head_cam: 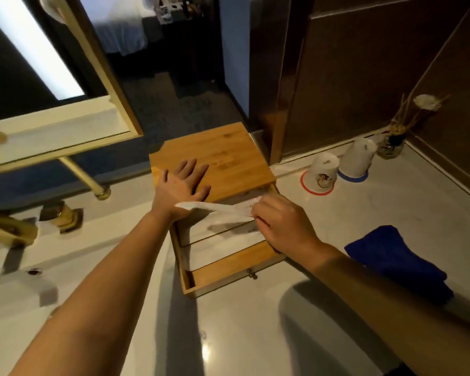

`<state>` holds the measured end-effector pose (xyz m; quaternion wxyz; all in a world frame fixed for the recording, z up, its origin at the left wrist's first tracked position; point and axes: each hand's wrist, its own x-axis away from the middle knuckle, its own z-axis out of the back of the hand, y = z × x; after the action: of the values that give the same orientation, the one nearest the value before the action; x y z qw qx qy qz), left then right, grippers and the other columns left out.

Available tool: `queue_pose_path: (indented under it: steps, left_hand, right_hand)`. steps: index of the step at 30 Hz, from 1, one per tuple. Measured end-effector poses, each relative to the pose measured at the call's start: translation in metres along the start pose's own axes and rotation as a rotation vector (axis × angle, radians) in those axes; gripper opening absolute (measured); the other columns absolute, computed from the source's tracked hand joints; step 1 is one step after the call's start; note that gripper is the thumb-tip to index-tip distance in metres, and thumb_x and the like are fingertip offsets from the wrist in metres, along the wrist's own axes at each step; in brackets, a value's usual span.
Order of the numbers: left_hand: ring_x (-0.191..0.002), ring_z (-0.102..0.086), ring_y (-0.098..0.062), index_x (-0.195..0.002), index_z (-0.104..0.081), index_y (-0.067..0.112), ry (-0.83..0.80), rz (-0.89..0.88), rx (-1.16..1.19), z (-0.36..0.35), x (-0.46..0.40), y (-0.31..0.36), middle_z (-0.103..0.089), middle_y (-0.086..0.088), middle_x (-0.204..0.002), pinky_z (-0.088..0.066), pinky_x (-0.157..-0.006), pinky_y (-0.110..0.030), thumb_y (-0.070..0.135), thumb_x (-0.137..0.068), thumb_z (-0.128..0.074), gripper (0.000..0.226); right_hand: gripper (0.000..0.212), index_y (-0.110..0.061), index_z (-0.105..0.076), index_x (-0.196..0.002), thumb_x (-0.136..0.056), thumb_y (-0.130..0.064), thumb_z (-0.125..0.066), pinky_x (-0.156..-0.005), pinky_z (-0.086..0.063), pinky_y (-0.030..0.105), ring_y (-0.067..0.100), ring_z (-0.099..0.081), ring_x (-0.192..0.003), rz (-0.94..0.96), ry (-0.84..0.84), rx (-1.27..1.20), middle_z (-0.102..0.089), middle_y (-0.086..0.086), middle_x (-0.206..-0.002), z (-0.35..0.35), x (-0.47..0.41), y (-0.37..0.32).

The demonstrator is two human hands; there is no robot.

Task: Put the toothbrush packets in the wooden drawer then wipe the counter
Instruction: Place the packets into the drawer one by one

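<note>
A wooden box [228, 156] stands on the pale counter, and its drawer [229, 268] is pulled out toward me. My left hand [183, 183] lies flat, fingers spread, on the box's lid. My right hand [280, 222] pinches a long white toothbrush packet [217, 208] and holds it above the open drawer. Another white packet [248, 206] shows at the drawer's back, partly hidden under the lid. A folded blue cloth [396, 260] lies on the counter to the right of my right forearm.
Two upturned white cups [323, 170] [358, 157] stand on coasters at the back right, beside a reed diffuser [392, 142]. A brass tap [8, 229] and the basin are at the left. A gold-framed mirror [65, 104] stands behind the box.
</note>
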<state>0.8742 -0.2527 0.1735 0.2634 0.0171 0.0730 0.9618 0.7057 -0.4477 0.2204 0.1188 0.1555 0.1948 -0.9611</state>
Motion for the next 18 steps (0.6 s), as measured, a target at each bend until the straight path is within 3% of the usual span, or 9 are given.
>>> queue_pose_path:
  steps: [2,5,10,12,14,18]
  left_hand:
    - [-0.147,-0.009,-0.021,-0.145,-0.018,0.038,0.025,-0.007,0.005,0.0,0.0,0.0,-0.014,0.002,-0.159,-0.005,-0.116,-0.055,0.06,-0.089,-0.023,0.061]
    - [-0.147,-0.009,-0.02,-0.145,-0.018,0.038,0.036,-0.016,0.025,0.001,0.001,0.001,-0.014,0.002,-0.159,-0.004,-0.116,-0.055,0.059,-0.089,-0.023,0.06]
    - [-0.147,-0.01,-0.02,-0.146,-0.02,0.038,0.046,-0.018,0.018,-0.003,-0.001,-0.001,-0.015,0.003,-0.159,-0.003,-0.116,-0.054,0.06,-0.09,-0.022,0.06]
    - [-0.147,-0.01,-0.02,-0.146,-0.02,0.038,0.048,-0.018,0.019,-0.003,-0.001,-0.001,-0.015,0.003,-0.159,-0.004,-0.116,-0.054,0.059,-0.089,-0.022,0.06]
    - [-0.147,-0.01,-0.021,-0.146,-0.02,0.037,0.052,-0.018,0.025,-0.003,0.0,-0.001,-0.015,0.003,-0.159,-0.005,-0.116,-0.054,0.059,-0.089,-0.022,0.061]
    - [-0.147,-0.009,-0.02,-0.146,-0.02,0.037,0.054,-0.024,0.036,-0.003,0.001,-0.001,-0.015,0.003,-0.159,-0.005,-0.116,-0.054,0.059,-0.089,-0.021,0.061]
  right_hand:
    - [0.021,-0.012,-0.062,-0.079,-0.067,-0.004,-0.077,-0.046,-0.045,0.022,0.021,-0.057,-0.066,0.102,-0.053,0.101,-0.062,0.008,-0.074,-0.01,0.005,-0.002]
    - [0.033,-0.014,-0.058,-0.074,-0.054,-0.003,-0.082,-0.044,-0.029,0.02,0.018,-0.052,-0.061,0.173,-0.152,0.221,-0.058,0.005,-0.07,-0.022,0.005,-0.006]
    - [0.044,-0.019,-0.06,-0.069,-0.038,-0.008,-0.089,-0.044,-0.023,0.019,0.014,-0.052,-0.058,0.081,-0.335,0.299,-0.059,0.0,-0.066,-0.033,0.004,-0.009]
    - [0.035,-0.017,-0.061,-0.079,-0.055,-0.008,-0.084,-0.05,-0.027,0.023,0.016,-0.052,-0.069,0.053,-0.41,0.275,-0.06,0.002,-0.078,-0.033,0.003,-0.014]
    - [0.015,-0.016,-0.058,-0.1,-0.084,-0.015,-0.06,-0.063,-0.032,0.025,0.016,-0.047,-0.086,0.013,-0.51,0.203,-0.056,0.004,-0.098,-0.032,0.004,-0.013]
    - [0.031,-0.021,-0.058,-0.107,-0.093,-0.041,-0.039,-0.073,-0.038,0.024,0.013,-0.047,-0.093,-0.086,-0.538,0.03,-0.054,-0.003,-0.103,-0.019,0.006,-0.008]
